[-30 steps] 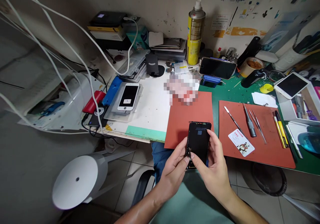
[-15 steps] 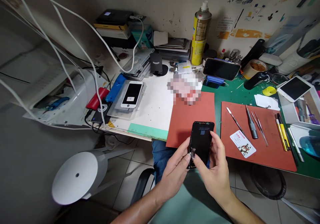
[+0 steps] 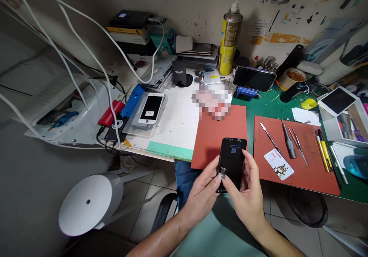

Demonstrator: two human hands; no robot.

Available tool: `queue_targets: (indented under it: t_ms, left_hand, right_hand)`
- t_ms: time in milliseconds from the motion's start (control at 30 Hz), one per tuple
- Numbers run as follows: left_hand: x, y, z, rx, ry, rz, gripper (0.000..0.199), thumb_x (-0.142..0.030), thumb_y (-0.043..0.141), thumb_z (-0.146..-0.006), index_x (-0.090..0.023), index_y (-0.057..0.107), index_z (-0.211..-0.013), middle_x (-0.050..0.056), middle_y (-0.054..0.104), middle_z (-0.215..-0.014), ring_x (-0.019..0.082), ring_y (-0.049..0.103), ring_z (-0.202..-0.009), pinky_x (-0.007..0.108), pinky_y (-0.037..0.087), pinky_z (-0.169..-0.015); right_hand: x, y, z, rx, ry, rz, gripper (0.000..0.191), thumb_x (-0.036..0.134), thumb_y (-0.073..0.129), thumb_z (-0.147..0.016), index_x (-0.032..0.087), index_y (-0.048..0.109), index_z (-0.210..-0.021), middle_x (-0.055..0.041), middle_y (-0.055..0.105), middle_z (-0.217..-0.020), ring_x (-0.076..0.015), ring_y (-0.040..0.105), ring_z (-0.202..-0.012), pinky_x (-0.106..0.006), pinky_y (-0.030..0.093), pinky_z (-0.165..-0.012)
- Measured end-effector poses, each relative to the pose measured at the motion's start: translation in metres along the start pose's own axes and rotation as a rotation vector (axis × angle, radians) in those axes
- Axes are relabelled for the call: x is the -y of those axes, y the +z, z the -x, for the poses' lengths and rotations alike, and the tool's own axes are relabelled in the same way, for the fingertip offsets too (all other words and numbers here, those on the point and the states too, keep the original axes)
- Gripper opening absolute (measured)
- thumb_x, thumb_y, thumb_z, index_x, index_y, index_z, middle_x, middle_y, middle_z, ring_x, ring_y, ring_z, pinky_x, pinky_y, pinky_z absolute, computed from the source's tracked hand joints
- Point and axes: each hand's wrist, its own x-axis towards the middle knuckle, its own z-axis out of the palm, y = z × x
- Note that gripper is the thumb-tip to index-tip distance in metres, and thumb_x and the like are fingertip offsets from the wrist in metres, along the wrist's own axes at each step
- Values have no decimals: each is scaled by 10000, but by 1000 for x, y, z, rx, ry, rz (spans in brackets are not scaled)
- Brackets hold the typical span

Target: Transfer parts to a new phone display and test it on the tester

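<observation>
Both hands hold a black phone screen (image 3: 236, 163) upright near the bench's front edge, its back with a small printed code facing me. My left hand (image 3: 205, 184) is closed on its left side, thumb near the lower left. Around the right side wrap the fingers of my right hand (image 3: 248, 186), while that thumb presses at a small shiny flex cable (image 3: 223, 171) low on the panel. Both thumb tips nearly meet there; what lies under them is hidden. Just beyond the screen is a reddish-brown mat (image 3: 218, 134).
On a second brown mat (image 3: 310, 176) lie a metal spudger (image 3: 270, 137), a screwdriver (image 3: 289, 142), tweezers (image 3: 299, 148) and a card (image 3: 278, 165). A white phone (image 3: 151, 107) rests on a plastic case at left. Behind stand a spray can (image 3: 230, 42) and a propped phone (image 3: 254, 79).
The thumbs have shifted slightly at the lower left of the phone screen, and the flex cable there now shows brighter. The hold on the screen is otherwise the same.
</observation>
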Motion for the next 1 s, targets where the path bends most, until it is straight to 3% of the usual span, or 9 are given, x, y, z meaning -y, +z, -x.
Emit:
queue_targets:
  t_ms: [267, 433, 533, 667, 833, 1000]
  left_hand:
    - [-9, -3, -6, -47, -71, 111, 482, -238, 697, -991, -284, 705, -1471, 75, 678, -1548, 348, 503, -1549, 532, 327, -1331]
    - [-19, 2, -9, -95, -80, 165, 463, -260, 621, -1019, -234, 700, -1474, 94, 706, -1509, 353, 496, -1552, 555, 343, -1317]
    - [-23, 7, -10, -140, -103, 159, 479, -315, 637, -1023, -224, 684, -1491, 109, 712, -1499, 372, 489, -1554, 579, 351, -1309]
    - [-22, 8, -10, -204, -109, 113, 499, -342, 669, -1023, -221, 665, -1507, 122, 701, -1510, 380, 526, -1525, 593, 374, -1294]
    - [-14, 7, -11, -225, -64, 28, 553, -363, 766, -982, -251, 661, -1512, 115, 726, -1477, 366, 586, -1475, 559, 417, -1277]
    - [-4, -2, -10, -206, 21, -117, 554, -407, 747, -1009, -267, 639, -1535, 116, 663, -1560, 355, 558, -1501, 520, 435, -1273]
  right_hand:
    - [10, -3, -4, -55, -15, -51, 699, 349, 766, -994, 346, 434, -1609, -105, 588, -1580, -259, 601, -1440, -442, 566, -1161]
    - [2, -14, -7, -105, 149, -138, 536, 438, 796, -974, 299, 629, -1464, -93, 716, -1356, -226, 708, -1204, -373, 591, -1052]
    - [-5, -22, -8, -78, 267, -156, 413, 491, 816, -949, 264, 762, -1289, -74, 768, -1183, -209, 713, -1058, -322, 596, -929]
    - [-9, -26, -9, -43, 347, -174, 380, 509, 845, -917, 247, 817, -1191, -49, 769, -990, -164, 644, -787, -288, 556, -690]
    - [-7, -24, -9, -23, 341, -169, 356, 499, 860, -902, 239, 837, -1144, -28, 745, -882, -138, 589, -710, -274, 532, -647]
    - [-1, -21, -9, -44, 296, -111, 350, 514, 860, -885, 223, 852, -1079, -34, 756, -847, -140, 611, -690, -254, 558, -622]
